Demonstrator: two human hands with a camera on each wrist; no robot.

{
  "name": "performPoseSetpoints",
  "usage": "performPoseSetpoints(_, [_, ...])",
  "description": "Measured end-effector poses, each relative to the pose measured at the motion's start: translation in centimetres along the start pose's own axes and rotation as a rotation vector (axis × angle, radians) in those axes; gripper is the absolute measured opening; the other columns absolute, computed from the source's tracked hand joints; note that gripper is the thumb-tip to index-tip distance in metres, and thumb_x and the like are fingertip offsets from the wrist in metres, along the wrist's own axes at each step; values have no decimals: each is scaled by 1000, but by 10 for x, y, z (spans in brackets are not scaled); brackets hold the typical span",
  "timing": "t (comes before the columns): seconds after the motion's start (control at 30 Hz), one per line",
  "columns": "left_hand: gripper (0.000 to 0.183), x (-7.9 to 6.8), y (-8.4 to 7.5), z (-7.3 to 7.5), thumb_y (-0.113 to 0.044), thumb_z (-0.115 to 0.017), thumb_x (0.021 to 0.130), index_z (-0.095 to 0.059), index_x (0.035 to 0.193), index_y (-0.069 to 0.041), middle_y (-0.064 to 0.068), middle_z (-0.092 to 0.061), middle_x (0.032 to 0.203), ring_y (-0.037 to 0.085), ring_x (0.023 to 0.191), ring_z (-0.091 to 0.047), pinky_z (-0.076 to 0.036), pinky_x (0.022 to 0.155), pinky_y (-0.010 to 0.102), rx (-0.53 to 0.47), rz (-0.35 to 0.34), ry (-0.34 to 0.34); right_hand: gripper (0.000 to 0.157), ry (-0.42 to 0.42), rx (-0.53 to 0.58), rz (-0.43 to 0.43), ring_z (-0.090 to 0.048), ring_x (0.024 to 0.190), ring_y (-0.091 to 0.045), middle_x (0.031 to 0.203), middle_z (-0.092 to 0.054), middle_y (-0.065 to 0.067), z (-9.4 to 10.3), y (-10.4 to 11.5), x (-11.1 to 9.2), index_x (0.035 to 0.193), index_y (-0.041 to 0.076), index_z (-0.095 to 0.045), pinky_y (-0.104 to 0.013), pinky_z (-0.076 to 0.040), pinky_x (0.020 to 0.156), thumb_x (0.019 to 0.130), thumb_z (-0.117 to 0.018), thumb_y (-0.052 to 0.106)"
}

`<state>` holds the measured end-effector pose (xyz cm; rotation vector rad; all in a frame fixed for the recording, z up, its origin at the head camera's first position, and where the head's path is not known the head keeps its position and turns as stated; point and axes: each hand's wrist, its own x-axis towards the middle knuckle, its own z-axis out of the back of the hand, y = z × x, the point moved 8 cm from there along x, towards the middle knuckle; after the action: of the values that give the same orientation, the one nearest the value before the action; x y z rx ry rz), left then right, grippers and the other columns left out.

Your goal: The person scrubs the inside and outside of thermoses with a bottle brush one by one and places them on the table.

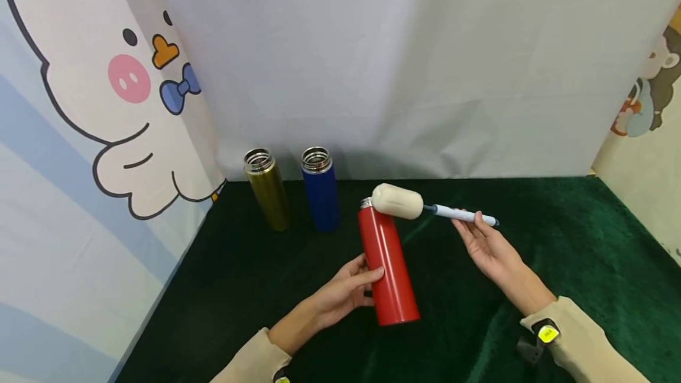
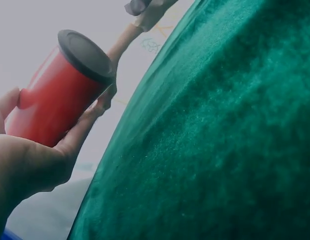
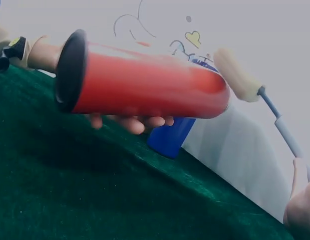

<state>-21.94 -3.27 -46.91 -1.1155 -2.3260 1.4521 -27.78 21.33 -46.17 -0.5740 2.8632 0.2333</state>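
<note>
My left hand (image 1: 343, 291) grips a red bottle (image 1: 388, 268) around its lower half, thumb across the front. The bottle leans a little, its steel mouth up and its dark base (image 2: 87, 55) lifted off the cloth. My right hand (image 1: 492, 250) pinches the pale handle of a bottle brush (image 1: 460, 213) between thumb and fingers. The brush's cream sponge head (image 1: 398, 201) lies sideways and overlaps the bottle's mouth in the head view. In the right wrist view the sponge head (image 3: 237, 75) is just beyond the bottle's top end.
A gold bottle (image 1: 270, 197) and a blue bottle (image 1: 321, 197) stand uncapped at the back left on the dark green cloth (image 1: 558, 235). A pale curtain (image 1: 425, 75) hangs behind them, and a printed cartoon sheet (image 1: 80, 164) borders the left side.
</note>
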Motion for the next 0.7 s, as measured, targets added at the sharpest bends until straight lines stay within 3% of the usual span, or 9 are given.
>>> performPoseSetpoints(0.13, [60,-1,1,-2,-26,-54,105,-27,158,-15,6,-57,141,18,119,-63,-56,97,39,8,8,8,20,-61,3,-3,-67,120,-26,115,-67,-17,7,1,-5,125,11,-51,-24,-32,121,105,-51,12])
performPoseSetpoints(0.27, [60,0,-3,0,-28,-49,107,-23,160,-18,5,-53,146,18,123,-61,-55,99,39,-34,-23,0,14,-93,-94,-47,-70,110,-24,114,-65,-10,17,-3,-12,119,13,-53,-27,-45,114,106,-52,16])
performPoseSetpoints(0.4, [60,1,-11,5,-26,-48,108,-20,161,-17,3,-52,145,17,125,-59,-55,100,39,-81,-86,14,14,-68,-192,-94,-69,106,-19,114,-61,-5,26,-7,-18,112,15,-59,-28,-55,102,108,-48,20])
performPoseSetpoints(0.5, [57,1,-15,8,-29,-47,109,-25,159,-14,0,-57,139,15,121,-62,-56,99,38,-54,-109,8,22,-29,-260,-112,-68,106,-15,115,-61,-4,32,-7,-22,112,15,-64,-27,-56,98,109,-44,23])
performPoseSetpoints(0.7, [57,5,-17,10,-38,-43,110,-27,160,-15,-2,-62,136,15,116,-66,-58,95,39,-32,-85,-1,30,20,-348,-119,-68,104,-13,113,-65,-5,36,-1,-25,115,13,-67,-25,-57,93,110,-41,27])
